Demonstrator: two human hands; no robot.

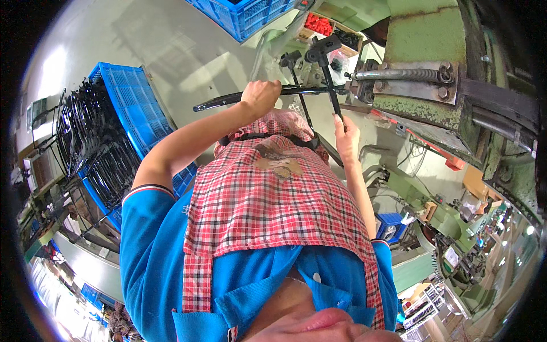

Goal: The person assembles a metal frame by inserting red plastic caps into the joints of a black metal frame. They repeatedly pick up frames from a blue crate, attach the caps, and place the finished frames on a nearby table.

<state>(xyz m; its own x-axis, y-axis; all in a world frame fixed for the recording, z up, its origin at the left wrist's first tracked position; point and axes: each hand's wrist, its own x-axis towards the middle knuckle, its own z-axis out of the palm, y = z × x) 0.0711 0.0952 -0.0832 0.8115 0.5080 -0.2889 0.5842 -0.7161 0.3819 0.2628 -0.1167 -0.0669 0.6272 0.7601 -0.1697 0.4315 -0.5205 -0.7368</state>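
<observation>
My left hand (261, 99) is closed around a glossy black curved bar (222, 101). The bar's free end points left, and its other end runs behind a lever towards the green machine (421, 47). With my right hand (348, 137) I grip the lower end of a black metal lever (332, 87), which rises to a clamped joint (323, 48). Beside it stands a second, thinner black rod (295, 76) with a similar joint. Just right of the levers, a coil spring (397, 75) stretches along a bolted steel plate on the machine.
On the left, a blue plastic crate (132, 102) holds many glossy black metal parts (100, 132). Another blue crate (243, 19) stands ahead. Boxes of red parts (318, 25) and black parts (347, 39) sit behind the levers. More machinery (453, 248) is at right.
</observation>
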